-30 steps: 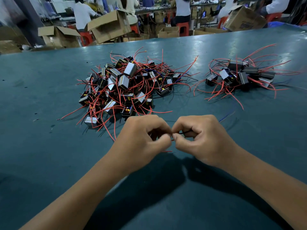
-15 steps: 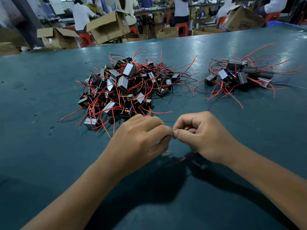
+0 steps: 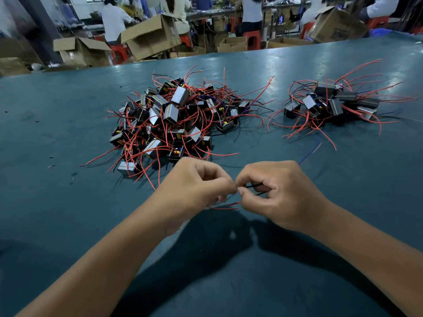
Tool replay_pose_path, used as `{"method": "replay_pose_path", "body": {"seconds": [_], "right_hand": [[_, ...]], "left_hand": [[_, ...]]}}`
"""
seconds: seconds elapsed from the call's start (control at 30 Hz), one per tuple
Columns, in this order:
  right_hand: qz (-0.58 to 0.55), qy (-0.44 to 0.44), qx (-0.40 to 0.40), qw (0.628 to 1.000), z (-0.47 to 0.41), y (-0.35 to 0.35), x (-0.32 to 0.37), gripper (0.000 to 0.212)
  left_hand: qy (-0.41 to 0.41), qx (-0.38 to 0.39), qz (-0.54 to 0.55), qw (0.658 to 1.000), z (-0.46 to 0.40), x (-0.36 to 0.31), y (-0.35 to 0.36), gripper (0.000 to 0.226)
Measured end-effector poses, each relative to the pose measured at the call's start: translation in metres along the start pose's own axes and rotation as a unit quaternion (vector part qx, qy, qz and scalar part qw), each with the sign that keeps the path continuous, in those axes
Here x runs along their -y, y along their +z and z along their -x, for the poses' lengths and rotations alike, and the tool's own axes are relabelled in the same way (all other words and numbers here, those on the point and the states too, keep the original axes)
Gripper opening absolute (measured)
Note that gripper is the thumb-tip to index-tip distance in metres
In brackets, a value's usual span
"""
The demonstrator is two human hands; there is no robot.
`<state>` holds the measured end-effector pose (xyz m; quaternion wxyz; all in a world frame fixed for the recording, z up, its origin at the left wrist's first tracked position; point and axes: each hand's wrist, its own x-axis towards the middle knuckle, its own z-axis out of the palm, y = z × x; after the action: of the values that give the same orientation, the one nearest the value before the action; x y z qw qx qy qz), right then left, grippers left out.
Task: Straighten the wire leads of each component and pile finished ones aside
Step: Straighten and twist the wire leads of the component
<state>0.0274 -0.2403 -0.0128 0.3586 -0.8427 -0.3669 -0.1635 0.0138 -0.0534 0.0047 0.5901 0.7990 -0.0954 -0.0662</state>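
Observation:
My left hand point(image 3: 196, 184) and my right hand point(image 3: 279, 191) meet fingertip to fingertip above the teal table point(image 3: 57, 213). Between them they pinch thin wire leads: a black lead point(image 3: 254, 185) shows inside the right hand's curled fingers, and red leads point(image 3: 225, 205) hang out below both hands. The component body itself is hidden inside the hands. A large tangled pile of small black-and-silver components with red leads point(image 3: 174, 117) lies just beyond my left hand. A smaller pile of the same components point(image 3: 332, 106) sits at the far right.
A loose blue wire point(image 3: 309, 154) lies on the table beyond my right hand. Past the table's far edge stand open cardboard boxes point(image 3: 151, 37), red stools and several seated people at other benches.
Both hands stay together in about the same spot. The right hand's fingers have loosened, so the black lead shows again, and more of the red leads hang out below the hands.

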Motion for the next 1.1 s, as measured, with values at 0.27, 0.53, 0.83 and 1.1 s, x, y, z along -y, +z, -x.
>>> {"method": "replay_pose_path", "body": {"seconds": [0.27,0.53,0.83,1.1], "right_hand": [[-0.172,0.154,0.008,0.973,-0.002,-0.001,-0.002,0.009],[-0.275,0.21,0.022,0.938,-0.007,-0.01,0.001,0.014],[-0.303,0.207,0.027,0.93,-0.008,-0.008,0.006,0.018],[-0.04,0.025,0.005,0.999,0.0,-0.006,0.0,0.007]], "left_hand": [[0.291,-0.062,-0.28,0.913,0.004,0.004,-0.006,0.004],[0.455,-0.09,-0.474,0.748,0.002,0.007,-0.007,0.009],[0.448,-0.094,-0.469,0.756,0.001,0.005,0.001,0.01],[0.167,-0.009,-0.182,0.969,0.004,0.001,0.002,0.007]]}}
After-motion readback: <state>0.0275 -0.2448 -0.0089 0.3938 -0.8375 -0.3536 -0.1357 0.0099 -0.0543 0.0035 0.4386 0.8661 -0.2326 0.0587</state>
